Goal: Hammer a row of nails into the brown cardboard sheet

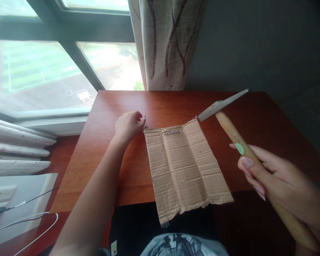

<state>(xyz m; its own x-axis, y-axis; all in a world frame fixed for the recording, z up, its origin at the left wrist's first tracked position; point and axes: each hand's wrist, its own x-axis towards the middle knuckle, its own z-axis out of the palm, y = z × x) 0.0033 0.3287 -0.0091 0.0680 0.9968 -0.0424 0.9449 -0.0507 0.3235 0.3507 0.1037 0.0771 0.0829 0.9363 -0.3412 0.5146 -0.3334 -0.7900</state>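
Observation:
My right hand [277, 177] is wrapped round the wooden handle of a hammer [228, 128], lifted over the right side of the table. The hammer's metal head is long and narrows to a thin end; a green sticker is on the handle. My left hand [130, 124] is closed in a pinch above the table, with a small nail [144, 117] at its fingertips. Between the hands lies a creased cardboard sheet [186, 163], its near edge sticking out past the table edge. A short row of small nails [172, 133] sits near its far edge.
The brown wooden table [133, 177] stands against a window [42, 71] at left and a dark wall [250, 46]. A patterned curtain [170, 42] hangs behind it. Cables [37, 217] run from a wall socket [4, 195] at lower left.

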